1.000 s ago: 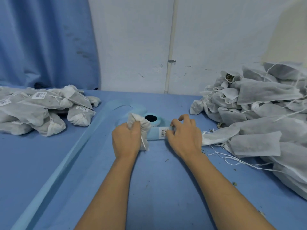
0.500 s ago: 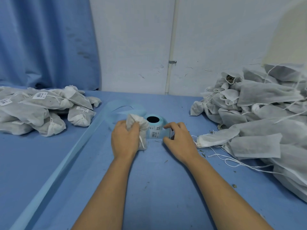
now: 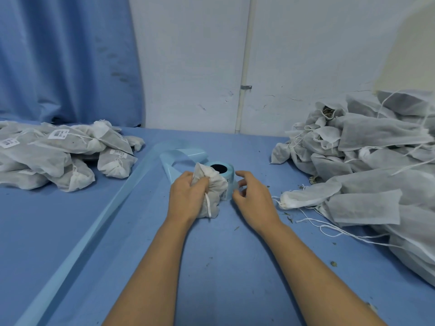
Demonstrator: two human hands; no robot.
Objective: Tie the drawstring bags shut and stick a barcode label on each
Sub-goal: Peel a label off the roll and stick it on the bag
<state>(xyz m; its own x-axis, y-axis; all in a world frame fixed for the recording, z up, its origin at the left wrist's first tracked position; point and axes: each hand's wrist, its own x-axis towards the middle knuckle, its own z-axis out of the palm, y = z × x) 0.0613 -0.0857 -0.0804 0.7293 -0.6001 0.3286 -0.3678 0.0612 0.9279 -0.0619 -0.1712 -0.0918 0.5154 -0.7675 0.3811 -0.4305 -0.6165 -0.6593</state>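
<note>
My left hand (image 3: 186, 196) grips a white drawstring bag (image 3: 213, 184) by its gathered neck, in the middle of the blue table (image 3: 211, 267). The bag's string hangs down in front of it. Right behind the bag stands a light-blue roll of barcode labels (image 3: 229, 171) with a black core. My right hand (image 3: 253, 200) is at the roll's right side, thumb and curled fingers close to its edge. The frame does not show whether a label sits between those fingertips.
Tied, labelled bags (image 3: 58, 156) are heaped at the left. A bigger heap of unlabelled bags (image 3: 367, 161) with loose strings (image 3: 329, 231) fills the right. Empty light-blue backing strip (image 3: 94, 231) trails from the roll to the lower left. A white wall and a blue curtain stand behind.
My right hand let go of the pulled-out label strip and moved back to the roll's side. My left hand tipped the bag toward the roll.
</note>
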